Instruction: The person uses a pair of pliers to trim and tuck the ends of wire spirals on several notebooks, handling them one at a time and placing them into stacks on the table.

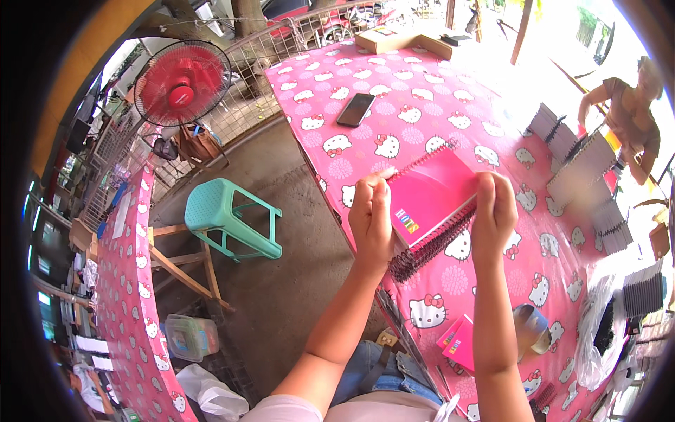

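Observation:
A spiral notebook with a bright pink cover (434, 188) is held up over the table, tilted. My left hand (373, 214) grips its left edge, with the thumb on top. At the right edge my right hand (494, 211) closes round it, fingers curled. Coil binding runs along the notebook's upper left side. Below its lower edge lies a dark row of spiral coils (430, 252); whether it belongs to another notebook is hidden. Nearer me on the pink patterned tablecloth (450, 278) lie small pink covers (462, 344), partly behind my right forearm.
A black phone (356, 110) and an open cardboard box (394, 41) are farther back. Stacks of spiral-bound pages (587, 169), a clear plastic bag (598, 337) and a round container (531, 329) stand right. Another person (633, 119) works there. Left are a green stool (228, 214) and red fan (183, 83).

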Demonstrator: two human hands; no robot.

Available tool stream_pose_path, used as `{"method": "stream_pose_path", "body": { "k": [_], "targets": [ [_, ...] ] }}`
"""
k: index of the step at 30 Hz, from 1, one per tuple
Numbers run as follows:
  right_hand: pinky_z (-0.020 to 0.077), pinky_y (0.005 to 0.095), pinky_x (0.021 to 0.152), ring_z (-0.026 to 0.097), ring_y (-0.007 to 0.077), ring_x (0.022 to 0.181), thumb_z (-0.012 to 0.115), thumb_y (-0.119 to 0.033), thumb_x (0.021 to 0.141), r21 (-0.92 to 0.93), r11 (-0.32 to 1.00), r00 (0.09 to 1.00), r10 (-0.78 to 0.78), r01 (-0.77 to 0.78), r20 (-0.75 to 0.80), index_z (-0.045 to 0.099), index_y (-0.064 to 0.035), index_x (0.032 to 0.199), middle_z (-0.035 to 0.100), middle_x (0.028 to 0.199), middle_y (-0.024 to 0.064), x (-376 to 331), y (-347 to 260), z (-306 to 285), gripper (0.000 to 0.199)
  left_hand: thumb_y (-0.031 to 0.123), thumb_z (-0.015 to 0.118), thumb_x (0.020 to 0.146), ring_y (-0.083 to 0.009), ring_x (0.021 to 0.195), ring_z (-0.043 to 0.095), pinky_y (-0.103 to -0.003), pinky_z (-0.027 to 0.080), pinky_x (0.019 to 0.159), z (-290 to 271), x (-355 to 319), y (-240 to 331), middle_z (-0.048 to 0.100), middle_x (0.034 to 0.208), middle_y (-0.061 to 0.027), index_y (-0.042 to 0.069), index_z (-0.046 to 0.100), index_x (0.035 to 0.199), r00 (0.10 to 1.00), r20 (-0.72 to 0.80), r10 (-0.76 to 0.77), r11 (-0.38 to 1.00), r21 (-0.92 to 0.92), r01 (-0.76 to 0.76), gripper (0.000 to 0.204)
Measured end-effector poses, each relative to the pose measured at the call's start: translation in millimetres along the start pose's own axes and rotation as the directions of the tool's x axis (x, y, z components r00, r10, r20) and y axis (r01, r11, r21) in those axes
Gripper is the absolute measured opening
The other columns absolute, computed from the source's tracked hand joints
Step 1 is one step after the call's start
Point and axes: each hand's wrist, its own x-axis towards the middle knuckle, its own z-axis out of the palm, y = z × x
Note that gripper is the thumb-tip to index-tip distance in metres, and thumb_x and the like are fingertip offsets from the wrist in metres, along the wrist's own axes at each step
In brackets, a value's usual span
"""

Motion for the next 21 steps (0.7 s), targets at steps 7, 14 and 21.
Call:
{"method": "stream_pose_path", "body": {
  "k": [7,14,21],
  "targets": [
    [0.0407,0.0388,0.082,0.052,0.0267,0.09,0.067,-0.014,0.083,-0.48,0.825,0.924,0.376,-0.296,0.076,0.057,-0.0001,0.102,0.054,0.096,0.0119,-174.8,32.2,-205.7,0.026,0.03,0.045,0.097,-0.0224,0.121,0.049,-0.037,0.035,0.103,-66.6,-26.7,21.1,0.054,0.128,-0.0141,-0.002,0.051,0.128,0.999,-0.05,0.012,0.999,-0.047,-0.014,0.045],
    [0.0449,0.0224,0.063,0.05,0.0102,0.074,0.075,-0.023,0.083,-0.236,0.791,0.823,0.563,-0.564,-0.08,0.059,0.0013,0.099,0.058,0.084,0.0007,-272.5,61.5,-229.1,0.033,0.021,0.054,0.093,-0.0072,0.088,0.054,-0.025,0.043,0.077,-54.7,-133.1,2.8,0.063,0.102,0.0002,0.005,0.062,0.113,0.842,0.016,-0.539,0.823,-0.202,0.531,0.027],
    [0.0499,0.0318,0.07,0.058,0.0216,0.082,0.074,-0.027,0.081,-0.106,0.824,0.831,0.552,-0.557,-0.073,0.061,0.0022,0.097,0.062,0.089,0.0098,-275.1,84.6,-250.5,0.036,0.006,0.061,0.084,-0.0207,0.118,0.047,-0.037,0.038,0.102,3.2,-234.8,-11.3,0.039,0.136,-0.0126,0.008,0.026,0.144,0.736,0.385,-0.557,0.795,-0.01,0.607,0.07]
  ]
}}
